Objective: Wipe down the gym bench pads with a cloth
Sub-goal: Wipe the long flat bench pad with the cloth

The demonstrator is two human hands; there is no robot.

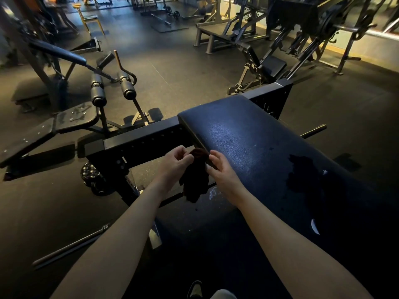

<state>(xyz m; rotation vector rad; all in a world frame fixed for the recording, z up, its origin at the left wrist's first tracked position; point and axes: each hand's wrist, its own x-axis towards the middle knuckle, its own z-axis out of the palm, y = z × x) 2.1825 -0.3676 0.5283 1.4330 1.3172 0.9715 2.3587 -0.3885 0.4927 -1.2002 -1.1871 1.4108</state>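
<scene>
Dark cloth (195,175) dangling beside glossy dark bench pad (248,134), wet-patched.

A bare steel bar (71,248) lies on the dark rubber floor (183,67) at the near left, with a round black weight (91,171) beyond it. A wooden chair (89,19) stands far back, and a plate-loaded machine (323,24) far right

The bench pad (237,134) fades into shadow at its near end, and the bottom edge cuts off the shoe (195,289).
</scene>
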